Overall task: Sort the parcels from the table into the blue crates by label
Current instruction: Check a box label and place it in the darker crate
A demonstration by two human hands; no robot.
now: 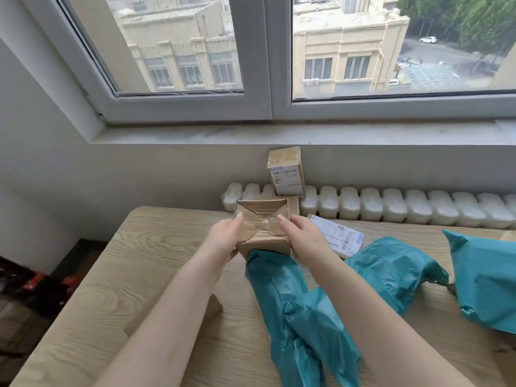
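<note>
A small brown cardboard parcel (262, 219), taped and crumpled on top, is held just above the wooden table (156, 263) near its far edge. My left hand (223, 236) grips its left side and my right hand (301, 233) grips its right side, thumbs on the top face. Behind it another brown box with a white label (286, 171) stands on a further box. A flat parcel with a white barcode label (339, 236) lies to the right. Several teal plastic mailer bags (301, 308) lie across the table's near right. No blue crates are in view.
A white radiator (405, 208) runs along the wall behind the table under a window sill (251, 134). A small brown cardboard piece (212, 308) lies under my left forearm. Dark and red objects (36, 286) sit on the floor to the left.
</note>
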